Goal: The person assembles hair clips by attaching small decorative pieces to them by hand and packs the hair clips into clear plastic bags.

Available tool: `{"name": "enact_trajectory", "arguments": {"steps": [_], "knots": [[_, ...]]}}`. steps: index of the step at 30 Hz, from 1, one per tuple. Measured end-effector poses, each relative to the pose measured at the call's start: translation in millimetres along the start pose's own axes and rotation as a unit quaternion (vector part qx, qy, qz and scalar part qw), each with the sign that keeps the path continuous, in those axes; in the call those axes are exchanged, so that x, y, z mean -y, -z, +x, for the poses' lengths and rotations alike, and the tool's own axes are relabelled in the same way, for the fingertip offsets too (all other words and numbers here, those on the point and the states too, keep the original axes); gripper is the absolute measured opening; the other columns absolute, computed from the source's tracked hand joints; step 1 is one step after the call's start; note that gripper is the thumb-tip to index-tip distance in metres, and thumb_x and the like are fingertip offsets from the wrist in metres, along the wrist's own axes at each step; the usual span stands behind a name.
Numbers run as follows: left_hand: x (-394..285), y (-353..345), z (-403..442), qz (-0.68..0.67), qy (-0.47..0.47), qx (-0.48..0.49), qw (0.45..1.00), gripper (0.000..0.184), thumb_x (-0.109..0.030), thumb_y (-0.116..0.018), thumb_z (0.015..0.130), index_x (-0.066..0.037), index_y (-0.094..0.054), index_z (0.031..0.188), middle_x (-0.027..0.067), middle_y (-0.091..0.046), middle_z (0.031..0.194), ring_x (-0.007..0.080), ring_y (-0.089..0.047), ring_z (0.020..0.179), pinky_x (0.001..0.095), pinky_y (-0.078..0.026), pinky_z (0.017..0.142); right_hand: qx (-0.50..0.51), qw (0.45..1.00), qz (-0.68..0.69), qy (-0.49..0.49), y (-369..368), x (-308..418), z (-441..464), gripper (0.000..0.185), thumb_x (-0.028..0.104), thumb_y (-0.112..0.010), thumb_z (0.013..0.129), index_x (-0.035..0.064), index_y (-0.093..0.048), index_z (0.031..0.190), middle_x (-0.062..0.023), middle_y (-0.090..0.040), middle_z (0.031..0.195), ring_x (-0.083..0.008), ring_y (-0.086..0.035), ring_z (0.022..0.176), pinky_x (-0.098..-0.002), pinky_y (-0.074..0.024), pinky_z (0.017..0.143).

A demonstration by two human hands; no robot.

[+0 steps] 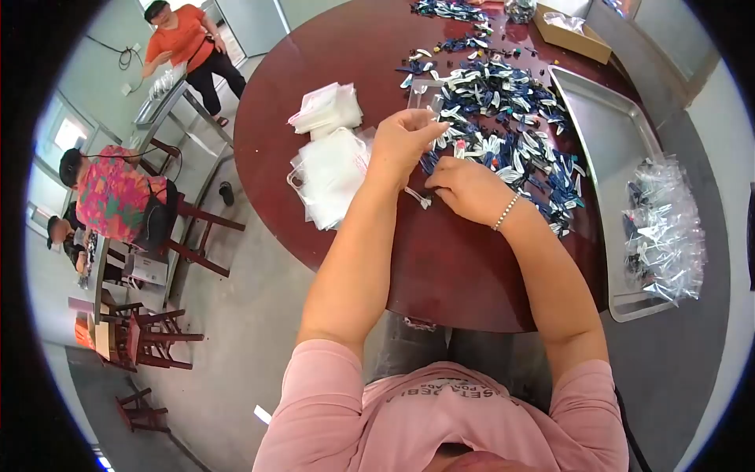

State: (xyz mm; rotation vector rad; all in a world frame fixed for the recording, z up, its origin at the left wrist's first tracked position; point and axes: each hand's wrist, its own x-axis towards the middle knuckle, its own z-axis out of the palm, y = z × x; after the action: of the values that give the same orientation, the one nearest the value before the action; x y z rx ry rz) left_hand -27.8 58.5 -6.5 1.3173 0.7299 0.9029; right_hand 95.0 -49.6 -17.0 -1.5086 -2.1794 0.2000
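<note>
My left hand (403,143) is raised above the round table, its thumb and fingers pinched on a small clear plastic bag (425,92). Close by on the right, my right hand (473,190) is low over the near edge of a pile of small dark-blue and white pieces (503,98). The fingers of this hand are curled together, and what they hold, if anything, is hidden. A short white piece (418,198) shows on the tabletop between the two hands. Left of my left hand lie a stack of flat translucent bags (334,175) and a second stack (326,108) behind it.
The dark red round table (464,279) spans the middle. A metal tray (586,118) at the right holds several filled clear bags (667,228). A cardboard box (572,35) stands at the back. Other people (189,39) are at the left, near wooden stools (161,338).
</note>
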Motion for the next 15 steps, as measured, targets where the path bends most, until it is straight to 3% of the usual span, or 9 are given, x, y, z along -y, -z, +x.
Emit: {"name": "enact_trajectory", "arguments": {"steps": [3,5,15], "knots": [[2.4,1.5,0.9,-0.001,0.005,0.008,1.0,0.028,-0.019,-0.078,0.077,-0.007,-0.067,0.1,-0.0003,-0.067,0.09,0.0085,-0.06,0.083,0.0238,-0.045,0.071,0.002,1.0,0.008,-0.005,-3.3,-8.9,-0.7,0.013,0.007,-0.06,0.081,0.0039,-0.068,0.09,-0.0128,-0.061,0.091,-0.0309,-0.061,0.088,-0.0397,-0.0494,0.079],[0.5,2.0,0.7,-0.035,-0.003,0.008,0.999,0.043,-0.014,-0.08,0.073,0.006,-0.062,0.107,0.0079,-0.066,0.09,0.0119,-0.058,0.075,0.024,-0.046,0.062,0.003,1.0,0.015,-0.01,-5.0,-12.8,-1.1,0.013,0.008,-0.058,0.082,0.0045,-0.068,0.09,-0.0127,-0.062,0.09,-0.0311,-0.061,0.088,-0.0402,-0.0494,0.08],[-1.3,0.7,-0.6,-0.018,-0.008,0.006,1.0,0.04,-0.014,-0.079,0.074,0.006,-0.063,0.105,0.0074,-0.065,0.089,0.0107,-0.055,0.07,0.0243,-0.045,0.06,0.026,0.998,0.05,0.009,-5.5,5.4,0.6,0.02,0.008,-0.06,0.081,0.0049,-0.066,0.1,-0.0133,-0.06,0.096,-0.0325,-0.06,0.088,-0.0404,-0.0488,0.082]]}}
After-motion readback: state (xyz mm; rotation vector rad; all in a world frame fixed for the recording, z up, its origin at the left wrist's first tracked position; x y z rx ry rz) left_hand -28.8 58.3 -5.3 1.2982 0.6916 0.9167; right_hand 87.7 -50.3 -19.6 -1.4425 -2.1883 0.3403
